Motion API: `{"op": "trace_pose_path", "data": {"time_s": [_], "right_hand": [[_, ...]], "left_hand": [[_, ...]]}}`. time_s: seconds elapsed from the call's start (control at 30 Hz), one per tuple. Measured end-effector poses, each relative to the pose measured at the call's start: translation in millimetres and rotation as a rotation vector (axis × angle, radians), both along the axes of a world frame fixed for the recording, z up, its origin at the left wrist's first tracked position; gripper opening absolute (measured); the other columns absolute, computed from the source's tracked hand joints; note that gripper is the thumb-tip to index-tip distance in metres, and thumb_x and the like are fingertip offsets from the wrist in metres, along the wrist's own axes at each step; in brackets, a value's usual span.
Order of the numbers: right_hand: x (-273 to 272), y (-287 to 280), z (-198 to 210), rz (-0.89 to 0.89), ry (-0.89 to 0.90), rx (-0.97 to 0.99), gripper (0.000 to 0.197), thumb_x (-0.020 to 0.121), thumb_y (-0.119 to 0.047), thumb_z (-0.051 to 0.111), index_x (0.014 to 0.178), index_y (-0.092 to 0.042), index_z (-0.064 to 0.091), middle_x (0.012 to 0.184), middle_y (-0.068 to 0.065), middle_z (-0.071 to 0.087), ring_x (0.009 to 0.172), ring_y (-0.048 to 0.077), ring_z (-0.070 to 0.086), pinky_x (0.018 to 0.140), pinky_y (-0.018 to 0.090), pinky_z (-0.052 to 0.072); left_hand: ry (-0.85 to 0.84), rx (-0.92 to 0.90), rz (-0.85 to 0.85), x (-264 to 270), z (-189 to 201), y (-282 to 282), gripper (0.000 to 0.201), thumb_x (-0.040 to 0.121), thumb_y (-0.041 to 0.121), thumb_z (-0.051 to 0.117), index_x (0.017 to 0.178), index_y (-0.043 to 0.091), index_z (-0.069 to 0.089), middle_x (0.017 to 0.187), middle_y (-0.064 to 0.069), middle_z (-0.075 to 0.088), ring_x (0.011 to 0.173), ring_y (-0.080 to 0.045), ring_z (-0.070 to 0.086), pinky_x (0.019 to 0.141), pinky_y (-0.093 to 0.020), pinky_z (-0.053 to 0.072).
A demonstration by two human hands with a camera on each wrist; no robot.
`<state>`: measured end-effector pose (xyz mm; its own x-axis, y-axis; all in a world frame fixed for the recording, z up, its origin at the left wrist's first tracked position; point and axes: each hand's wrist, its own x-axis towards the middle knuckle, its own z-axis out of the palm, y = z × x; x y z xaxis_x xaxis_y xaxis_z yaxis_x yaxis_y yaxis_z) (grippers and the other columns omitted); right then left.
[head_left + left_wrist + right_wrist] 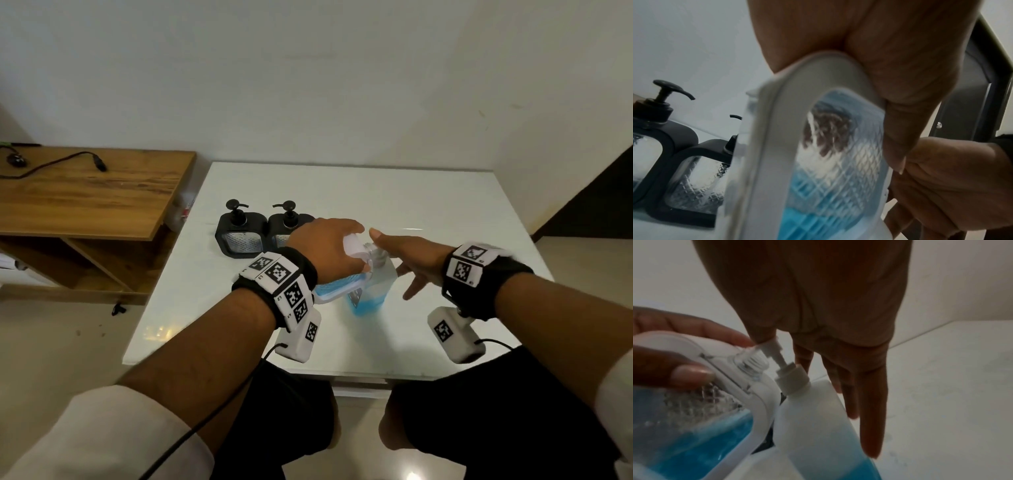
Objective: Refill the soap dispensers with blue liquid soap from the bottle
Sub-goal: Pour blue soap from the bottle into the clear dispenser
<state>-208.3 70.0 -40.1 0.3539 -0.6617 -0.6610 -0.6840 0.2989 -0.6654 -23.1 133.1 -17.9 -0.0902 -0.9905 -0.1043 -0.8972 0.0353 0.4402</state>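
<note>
My left hand [322, 246] grips a white-framed dispenser [701, 410] by its top, thumb on the textured clear panel, tilting it so its open neck leans toward the soap bottle [818, 421]. Blue liquid pools in the dispenser's lower part — the upper part looks clear. My right hand [407, 260] is over the bottle's white pump [781, 360]: the thumb sits on the pump head while the other fingers [871, 410] hang straight down behind the bottle, curled round nothing. The bottle stands on the white surface [428, 205], just beside the dispenser, with blue soap only near its bottom. Two black dispensers [239, 233] with their pumps on stand side by side further back on the left — their clear windows show no blue.
</note>
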Motion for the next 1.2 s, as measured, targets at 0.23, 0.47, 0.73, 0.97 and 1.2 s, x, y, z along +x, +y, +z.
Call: {"op": "trace_pose_path", "data": {"time_s": [0.23,0.47,0.73,0.97,1.2], "right_hand": [[-3.0,-5.6,9.4,-0.095,0.064,0.015,0.072,0.088,-0.072,0.05,0.13,-0.015,0.06,0.128,0.019,0.055,0.092,0.035,0.063,0.069,0.049,0.062],[-8.4,-19.5,11.0,-0.129,0.04,0.016,0.051,0.093,-0.045,0.065,0.123,-0.004,0.06,0.117,0.024,0.058,0.08,0.035,0.066,0.076,0.047,0.06],[4.6,-21.8,16.3,-0.128,0.091,0.006,0.051,0.094,-0.039,0.066,0.125,0.001,0.059,0.117,0.025,0.062,0.076,0.035,0.069,0.069,0.041,0.062],[-7.7,-16.5,14.9,-0.132,0.024,0.071,0.064,0.087,-0.051,0.069,0.128,-0.002,0.059,0.122,0.025,0.063,0.079,0.034,0.072,0.077,0.042,0.062],[5.7,-18.4,18.6,-0.128,0.088,0.037,0.049,0.094,-0.039,0.066,0.121,0.002,0.062,0.123,0.029,0.062,0.077,0.036,0.067,0.076,0.043,0.061]], "left_hand": [[0.004,0.003,0.0,-3.8,1.9,-1.6,0.065,0.079,0.056,0.068,0.137,0.036,0.046,0.135,0.011,0.055,0.122,-0.013,0.051,0.097,-0.029,0.041],[0.001,0.009,-0.003,-3.3,2.2,-1.5,0.065,0.079,0.056,0.068,0.137,0.036,0.046,0.137,0.011,0.053,0.124,-0.014,0.049,0.101,-0.032,0.041],[-0.037,-0.003,0.004,-6.8,6.1,-1.6,0.065,0.079,0.056,0.067,0.138,0.037,0.045,0.136,0.011,0.054,0.123,-0.014,0.05,0.096,-0.03,0.04],[-0.032,-0.002,-0.002,-8.1,5.7,-0.9,0.062,0.08,0.054,0.066,0.136,0.037,0.047,0.134,0.011,0.055,0.121,-0.014,0.051,0.096,-0.03,0.042],[-0.014,0.002,0.021,-4.3,5.2,-1.3,0.064,0.078,0.057,0.068,0.135,0.037,0.048,0.133,0.012,0.056,0.12,-0.013,0.052,0.097,-0.031,0.042]]}}
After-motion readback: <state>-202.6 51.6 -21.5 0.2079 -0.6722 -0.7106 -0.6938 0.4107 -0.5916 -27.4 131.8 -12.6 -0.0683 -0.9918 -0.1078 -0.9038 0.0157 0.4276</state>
